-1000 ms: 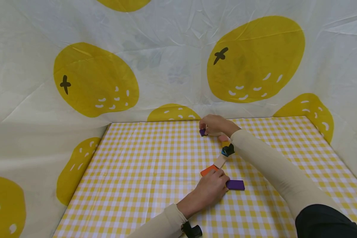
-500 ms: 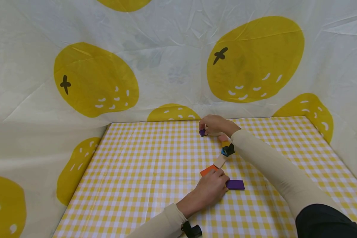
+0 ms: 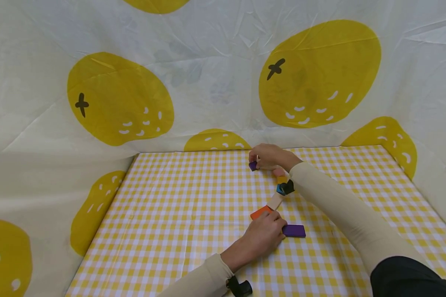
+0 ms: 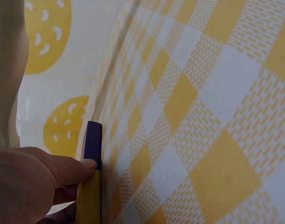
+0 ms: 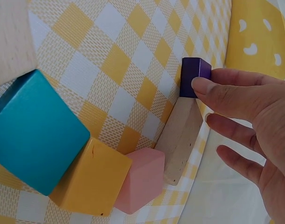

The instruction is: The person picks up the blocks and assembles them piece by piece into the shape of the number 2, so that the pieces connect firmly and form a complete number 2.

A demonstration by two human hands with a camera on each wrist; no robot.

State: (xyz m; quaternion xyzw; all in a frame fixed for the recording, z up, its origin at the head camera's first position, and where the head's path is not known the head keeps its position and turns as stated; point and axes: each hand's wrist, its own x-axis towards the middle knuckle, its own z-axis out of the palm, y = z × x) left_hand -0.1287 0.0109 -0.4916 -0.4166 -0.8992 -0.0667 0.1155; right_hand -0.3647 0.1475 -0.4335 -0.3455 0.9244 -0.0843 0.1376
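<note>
My left hand lies over a yellow block, its thumb at the seam where that block meets a long purple block. In the head view the hand hides the yellow block. An orange block shows just beyond its knuckles. At the far end, my right hand pinches a small purple block between thumb and index finger, the other fingers loosely spread. That block sits against the end of a plain wooden block. A pink block, a yellow-orange block and a teal block continue the row.
Another plain wooden block links the teal and orange ones, so the row curves across a yellow checked tablecloth. A white curtain printed with yellow fruit stands behind the table's far edge. The right forearm crosses above the table's right side.
</note>
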